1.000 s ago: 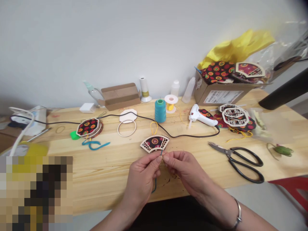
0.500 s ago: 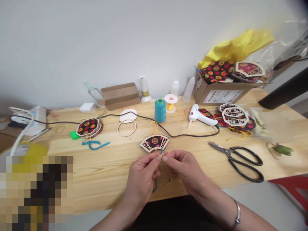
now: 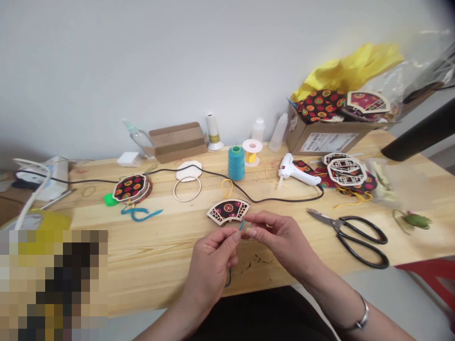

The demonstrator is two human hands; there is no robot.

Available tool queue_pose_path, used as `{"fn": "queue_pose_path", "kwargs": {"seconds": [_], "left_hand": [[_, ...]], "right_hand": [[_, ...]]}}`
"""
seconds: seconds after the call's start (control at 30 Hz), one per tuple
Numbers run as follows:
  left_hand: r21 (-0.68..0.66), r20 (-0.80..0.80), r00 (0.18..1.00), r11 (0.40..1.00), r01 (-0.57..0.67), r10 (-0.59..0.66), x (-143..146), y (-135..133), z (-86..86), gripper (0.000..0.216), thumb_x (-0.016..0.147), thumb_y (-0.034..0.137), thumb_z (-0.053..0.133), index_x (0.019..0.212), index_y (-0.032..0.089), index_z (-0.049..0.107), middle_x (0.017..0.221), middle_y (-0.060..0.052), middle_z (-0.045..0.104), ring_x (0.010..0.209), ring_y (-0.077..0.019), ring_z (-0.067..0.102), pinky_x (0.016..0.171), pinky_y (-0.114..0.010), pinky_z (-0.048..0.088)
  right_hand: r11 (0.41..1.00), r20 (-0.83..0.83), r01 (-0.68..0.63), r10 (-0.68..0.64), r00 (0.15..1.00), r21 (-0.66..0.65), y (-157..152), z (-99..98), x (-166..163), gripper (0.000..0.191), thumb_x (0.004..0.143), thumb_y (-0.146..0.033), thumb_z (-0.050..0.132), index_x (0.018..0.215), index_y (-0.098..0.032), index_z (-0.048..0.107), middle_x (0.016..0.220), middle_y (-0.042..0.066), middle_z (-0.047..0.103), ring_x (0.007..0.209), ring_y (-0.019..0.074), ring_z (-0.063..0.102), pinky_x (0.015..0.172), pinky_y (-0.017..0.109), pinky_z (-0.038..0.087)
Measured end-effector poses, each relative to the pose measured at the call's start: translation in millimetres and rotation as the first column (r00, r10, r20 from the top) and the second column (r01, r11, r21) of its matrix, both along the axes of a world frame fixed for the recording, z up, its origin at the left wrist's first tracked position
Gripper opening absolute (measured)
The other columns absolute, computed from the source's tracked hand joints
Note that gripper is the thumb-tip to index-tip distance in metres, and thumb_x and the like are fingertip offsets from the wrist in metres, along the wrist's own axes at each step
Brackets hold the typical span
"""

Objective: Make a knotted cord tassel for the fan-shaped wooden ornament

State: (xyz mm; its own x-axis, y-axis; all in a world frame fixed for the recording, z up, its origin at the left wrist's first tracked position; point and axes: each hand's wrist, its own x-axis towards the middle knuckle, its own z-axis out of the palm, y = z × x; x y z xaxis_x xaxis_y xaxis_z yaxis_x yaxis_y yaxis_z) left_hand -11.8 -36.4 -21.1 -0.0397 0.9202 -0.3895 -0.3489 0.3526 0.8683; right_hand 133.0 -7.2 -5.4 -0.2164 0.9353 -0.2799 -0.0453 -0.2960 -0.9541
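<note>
My left hand (image 3: 212, 260) pinches a thin teal cord (image 3: 241, 226) whose tail hangs down past the table's front edge. My right hand (image 3: 280, 239) pinches the cord's upper tip, just right of the left fingertips. Right behind both hands lies a fan-shaped wooden ornament (image 3: 228, 210) with dark patterned fabric and a yellow loop at its top. The cord's tip is level with the ornament's lower edge.
Black scissors (image 3: 355, 234) lie to the right, a white glue gun (image 3: 296, 173) and its black cable behind. A teal thread cone (image 3: 236, 163), a gold thread spool (image 3: 252, 151), a wooden ring (image 3: 187, 188), stacked ornaments (image 3: 131, 187) and a cardboard box (image 3: 329, 135) of pieces crowd the wooden table (image 3: 159, 251).
My right hand has shifted a little up and to the right, still pinching the cord tip. The left hand and the ornament have stayed in place.
</note>
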Motion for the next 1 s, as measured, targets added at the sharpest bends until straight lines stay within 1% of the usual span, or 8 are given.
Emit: {"fn": "queue_pose_path", "kwargs": {"seconds": [0.1,0.2,0.3,0.5,0.67,0.73,0.83,1.0], "left_hand": [[0.000,-0.029,0.998,0.998,0.057,-0.057,-0.6,-2.1,-0.1,0.015,0.071,0.029,0.071,0.078,0.016,0.074,0.048,0.006,0.042,0.044,-0.0044,0.031,0.041,-0.018,0.024],[0.001,-0.076,0.988,0.990,0.138,-0.137,-1.7,-3.0,0.2,0.016,0.074,0.030,0.069,0.079,0.016,0.074,0.060,0.001,0.056,0.046,-0.0043,0.035,0.042,-0.018,0.025],[0.015,-0.143,0.970,0.980,0.200,-0.195,-2.6,-2.9,0.5,0.017,0.077,0.031,0.066,0.078,0.015,0.072,0.068,-0.001,0.062,0.047,-0.0043,0.035,0.043,-0.019,0.025],[0.056,-0.140,0.954,0.960,0.275,-0.265,-3.2,-3.8,1.2,0.024,0.080,0.033,0.062,0.064,0.015,0.063,0.057,0.003,0.047,0.050,-0.0062,0.032,0.045,-0.020,0.022],[0.023,-0.141,0.953,0.961,0.275,-0.269,-3.9,-5.4,0.7,0.020,0.079,0.036,0.062,0.075,0.017,0.068,0.056,0.004,0.039,0.051,-0.0078,0.031,0.045,-0.020,0.024],[0.027,-0.202,0.938,0.956,0.293,-0.281,-4.9,-5.5,1.2,0.021,0.080,0.036,0.061,0.077,0.018,0.069,0.055,0.004,0.039,0.051,-0.0084,0.031,0.046,-0.021,0.025],[0.078,-0.365,0.887,0.940,0.332,-0.283,-6.3,-4.0,4.0,0.021,0.081,0.035,0.059,0.077,0.019,0.071,0.058,0.002,0.048,0.055,-0.0102,0.038,0.051,-0.022,0.030],[0.173,-0.550,0.797,0.900,0.400,-0.248,-7.1,-0.7,6.4,0.019,0.084,0.031,0.057,0.079,0.020,0.072,0.073,-0.003,0.063,0.070,-0.0158,0.054,0.066,-0.025,0.040]], "right_hand": [[0.998,-0.077,-0.065,0.065,0.995,-0.001,1.1,-2.8,0.1,0.018,0.066,-0.028,0.074,0.080,-0.019,0.073,0.079,0.002,0.066,0.078,0.0155,0.057,0.075,0.029,0.043],[0.997,-0.135,-0.073,0.070,0.988,-0.014,1.1,-4.9,-0.8,0.010,0.067,-0.026,0.073,0.069,-0.017,0.071,0.070,0.000,0.064,0.069,0.0128,0.055,0.068,0.027,0.042],[0.998,-0.127,-0.066,0.068,0.990,0.020,1.2,-3.2,-1.5,0.015,0.069,-0.028,0.071,0.060,-0.016,0.066,0.060,-0.001,0.059,0.060,0.0114,0.052,0.062,0.026,0.041],[0.999,-0.053,-0.016,0.018,0.998,0.034,1.7,1.9,1.5,0.021,0.068,-0.031,0.072,0.058,-0.016,0.060,0.061,-0.002,0.056,0.062,0.0109,0.048,0.063,0.025,0.039],[1.000,-0.118,0.000,0.002,0.993,0.011,2.1,4.7,8.2,0.021,0.073,-0.033,0.068,0.066,-0.016,0.058,0.058,-0.003,0.055,0.053,0.0081,0.045,0.054,0.022,0.034],[1.000,-0.211,-0.015,0.010,0.978,-0.024,2.2,8.3,10.6,0.022,0.075,-0.034,0.067,0.069,-0.016,0.056,0.064,-0.001,0.059,0.048,0.0063,0.045,0.049,0.021,0.031],[0.996,-0.340,-0.056,0.030,0.940,-0.067,1.8,16.0,13.6,0.023,0.076,-0.035,0.066,0.070,-0.016,0.054,0.076,0.002,0.063,0.046,0.0052,0.048,0.045,0.020,0.030],[0.999,-0.437,0.035,-0.024,0.899,0.017,0.7,28.3,20.1,0.017,0.079,-0.026,0.064,0.070,-0.017,0.053,0.064,-0.002,0.057,0.047,0.0052,0.046,0.046,0.020,0.029]]}}
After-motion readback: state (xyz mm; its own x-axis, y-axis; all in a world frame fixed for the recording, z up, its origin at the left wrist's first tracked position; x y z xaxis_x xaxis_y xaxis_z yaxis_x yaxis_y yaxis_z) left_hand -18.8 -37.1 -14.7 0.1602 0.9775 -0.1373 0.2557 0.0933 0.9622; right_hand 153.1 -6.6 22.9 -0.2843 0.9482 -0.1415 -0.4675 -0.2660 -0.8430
